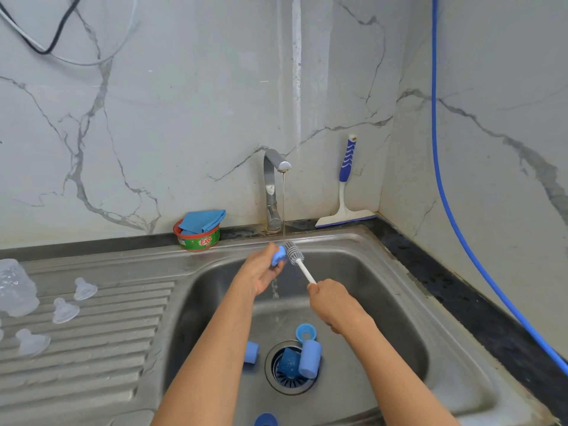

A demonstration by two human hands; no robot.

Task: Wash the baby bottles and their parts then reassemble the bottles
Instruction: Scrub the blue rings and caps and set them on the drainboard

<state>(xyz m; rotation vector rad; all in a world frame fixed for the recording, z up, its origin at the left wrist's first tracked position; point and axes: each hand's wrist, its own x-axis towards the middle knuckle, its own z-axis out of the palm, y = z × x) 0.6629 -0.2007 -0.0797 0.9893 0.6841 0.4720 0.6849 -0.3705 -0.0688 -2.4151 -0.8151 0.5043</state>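
My left hand [261, 270] grips a small blue bottle part [279, 255] over the sink, under a thin stream from the tap [273, 186]. My right hand [333, 301] holds the white handle of a bottle brush [295, 255], whose grey bristle head touches the blue part. In the sink bowl lie more blue parts: a ring [306, 332], a cap [309, 358] over the drain, a darker cap [289, 362] and another cap [251, 352]. Three clear teats [84, 289] [64, 310] [30, 342] and a clear bottle [15, 287] sit on the drainboard at the left.
A red-green soap tub [198, 238] with a blue cloth [203, 221] on it stands behind the sink [384, 272]. A blue-handled squeegee [345, 192] leans in the wall corner. A blue hose [442, 179] runs down the right wall. Another blue part [266, 419] shows at the bottom edge.
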